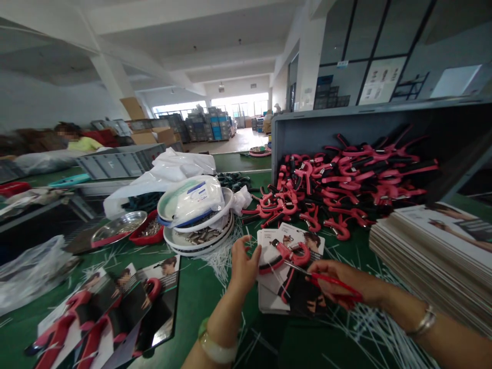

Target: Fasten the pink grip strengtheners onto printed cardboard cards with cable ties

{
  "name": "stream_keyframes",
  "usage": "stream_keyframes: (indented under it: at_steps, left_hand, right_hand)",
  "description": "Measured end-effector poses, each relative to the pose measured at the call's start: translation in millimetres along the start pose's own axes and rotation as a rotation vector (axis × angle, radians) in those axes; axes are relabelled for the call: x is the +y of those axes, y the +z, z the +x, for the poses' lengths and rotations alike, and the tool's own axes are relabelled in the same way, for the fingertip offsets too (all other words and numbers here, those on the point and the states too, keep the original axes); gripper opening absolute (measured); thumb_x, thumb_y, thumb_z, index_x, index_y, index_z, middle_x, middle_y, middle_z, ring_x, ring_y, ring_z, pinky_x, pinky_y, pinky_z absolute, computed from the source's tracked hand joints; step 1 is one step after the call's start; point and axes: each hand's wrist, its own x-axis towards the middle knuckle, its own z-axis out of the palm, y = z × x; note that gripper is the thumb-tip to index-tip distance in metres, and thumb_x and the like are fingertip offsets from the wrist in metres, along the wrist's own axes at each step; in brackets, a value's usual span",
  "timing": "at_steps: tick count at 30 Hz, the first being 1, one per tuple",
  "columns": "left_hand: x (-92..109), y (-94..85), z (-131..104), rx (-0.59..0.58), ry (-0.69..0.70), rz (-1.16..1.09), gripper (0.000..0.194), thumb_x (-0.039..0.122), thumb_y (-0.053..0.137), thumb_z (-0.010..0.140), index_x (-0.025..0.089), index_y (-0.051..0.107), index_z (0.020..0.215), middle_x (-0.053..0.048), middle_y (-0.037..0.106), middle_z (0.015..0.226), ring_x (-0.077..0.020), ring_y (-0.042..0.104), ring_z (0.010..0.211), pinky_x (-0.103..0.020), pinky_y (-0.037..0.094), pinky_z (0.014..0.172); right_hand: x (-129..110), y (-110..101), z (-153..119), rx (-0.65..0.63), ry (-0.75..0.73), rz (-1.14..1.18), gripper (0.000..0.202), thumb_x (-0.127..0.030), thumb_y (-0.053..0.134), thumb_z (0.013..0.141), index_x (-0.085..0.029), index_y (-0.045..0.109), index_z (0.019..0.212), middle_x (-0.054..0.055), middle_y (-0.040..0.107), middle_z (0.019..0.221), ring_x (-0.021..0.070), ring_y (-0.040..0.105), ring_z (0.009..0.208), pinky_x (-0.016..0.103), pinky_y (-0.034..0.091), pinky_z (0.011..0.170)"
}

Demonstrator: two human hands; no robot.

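My right hand is closed around scissors with red handles. Their metal blades point left and lie against a pink and black hand grip exerciser with a spring. The exerciser rests on a small stack of printed cards in front of me. At the cards' left edge is my left hand, thumb and fingers apart, nothing seen in it. Whether its fingertips touch the card or the exerciser's handle I cannot tell.
A tipped grey crate spills many pink exercisers. A tall card stack stands right. White cable ties litter the green table. Carded exercisers lie left, near bowls and a red tray. Another person is far left.
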Motion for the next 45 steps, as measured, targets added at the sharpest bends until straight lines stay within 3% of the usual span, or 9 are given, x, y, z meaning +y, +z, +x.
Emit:
stream_keyframes:
  at_steps: [3, 6, 8, 16, 25, 36, 40, 42, 45]
  left_hand:
    - [-0.4, -11.8, -6.5, -0.078, 0.068, 0.12, 0.038, 0.038, 0.063, 0.071, 0.019, 0.062, 0.104, -0.009, 0.059, 0.109, -0.0218, 0.054, 0.095, -0.036, 0.042, 0.083]
    - [-0.2, -14.2, -13.4, -0.266, 0.043, 0.164, 0.026, 0.043, 0.063, 0.071, 0.021, 0.07, 0.084, -0.005, 0.066, 0.092, -0.0215, 0.058, 0.09, -0.033, 0.043, 0.08]
    - [-1.2, -12.6, -14.6, -0.306, -0.013, 0.132, 0.025, 0.043, 0.063, 0.071, 0.021, 0.071, 0.08, -0.004, 0.068, 0.084, -0.0196, 0.06, 0.081, -0.03, 0.044, 0.073]
    - [-4.5, -12.6, -3.1, -0.443, -0.145, -0.111, 0.029, 0.041, 0.068, 0.066, 0.014, 0.07, 0.078, -0.004, 0.068, 0.071, -0.0142, 0.057, 0.063, -0.024, 0.041, 0.059]
    - [-2.0, -14.9, 4.4, -0.538, -0.22, -0.235, 0.035, 0.044, 0.072, 0.059, 0.012, 0.07, 0.074, -0.003, 0.066, 0.064, -0.0108, 0.052, 0.055, -0.023, 0.038, 0.055]
    - [-6.5, -15.1, 5.4, -0.56, -0.2, -0.249, 0.032, 0.041, 0.071, 0.062, 0.011, 0.07, 0.075, -0.004, 0.066, 0.066, -0.0108, 0.053, 0.056, -0.023, 0.038, 0.056]
    - [-8.3, -16.2, 0.3, -0.513, -0.043, -0.069, 0.033, 0.041, 0.067, 0.069, 0.014, 0.07, 0.086, -0.005, 0.068, 0.077, -0.0144, 0.057, 0.066, -0.024, 0.042, 0.06]
    - [-8.4, -15.8, -3.4, -0.462, 0.113, 0.069, 0.031, 0.039, 0.068, 0.07, 0.017, 0.07, 0.092, -0.007, 0.067, 0.085, -0.0166, 0.059, 0.072, -0.026, 0.045, 0.065]
    - [-5.9, -24.9, -9.1, -0.292, 0.311, 0.201, 0.022, 0.032, 0.063, 0.077, 0.02, 0.069, 0.094, -0.007, 0.066, 0.089, -0.0183, 0.061, 0.079, -0.029, 0.048, 0.071]
  right_hand:
    - [-28.8, -10.7, 0.6, -0.088, 0.026, -0.286, 0.047, -0.057, 0.068, 0.066, -0.017, 0.057, 0.089, -0.008, 0.05, 0.052, 0.0025, 0.038, 0.036, 0.014, 0.03, 0.034]
    - [-52.4, -11.0, 14.8, -0.152, 0.025, -0.527, 0.048, -0.055, 0.072, 0.061, -0.016, 0.062, 0.086, -0.007, 0.05, 0.052, 0.003, 0.038, 0.039, 0.014, 0.026, 0.035]
    - [-61.9, -7.9, 27.5, -0.184, 0.026, -0.6, 0.048, -0.055, 0.073, 0.057, -0.015, 0.063, 0.082, -0.006, 0.052, 0.052, 0.0035, 0.04, 0.039, 0.014, 0.027, 0.035]
    - [-80.1, -8.3, 57.9, -0.338, 0.138, -0.66, 0.049, -0.059, 0.072, 0.056, -0.016, 0.067, 0.08, -0.007, 0.051, 0.044, 0.0041, 0.042, 0.031, 0.014, 0.032, 0.031]
    - [-82.6, -16.5, 74.0, -0.398, 0.086, -0.7, 0.051, -0.056, 0.075, 0.053, -0.017, 0.069, 0.084, -0.006, 0.053, 0.049, 0.0048, 0.042, 0.037, 0.015, 0.034, 0.036]
    - [-84.5, -7.5, 62.7, -0.285, -0.171, -0.896, 0.037, -0.044, 0.079, 0.053, -0.016, 0.071, 0.076, -0.007, 0.048, 0.054, 0.0048, 0.038, 0.047, 0.016, 0.026, 0.041]
    - [-75.9, -20.9, 44.9, -0.327, -0.11, -0.694, 0.043, -0.045, 0.077, 0.055, -0.015, 0.066, 0.084, -0.008, 0.047, 0.053, 0.0048, 0.037, 0.045, 0.017, 0.027, 0.042]
    - [-68.1, -34.9, 31.2, -0.248, -0.069, -0.515, 0.048, -0.045, 0.076, 0.057, -0.017, 0.062, 0.093, -0.008, 0.049, 0.056, 0.0046, 0.038, 0.045, 0.017, 0.028, 0.042]
    - [-50.6, -53.5, 10.6, 0.049, -0.071, -0.296, 0.047, -0.052, 0.07, 0.063, -0.019, 0.057, 0.094, -0.007, 0.048, 0.056, 0.0043, 0.038, 0.041, 0.018, 0.028, 0.039]
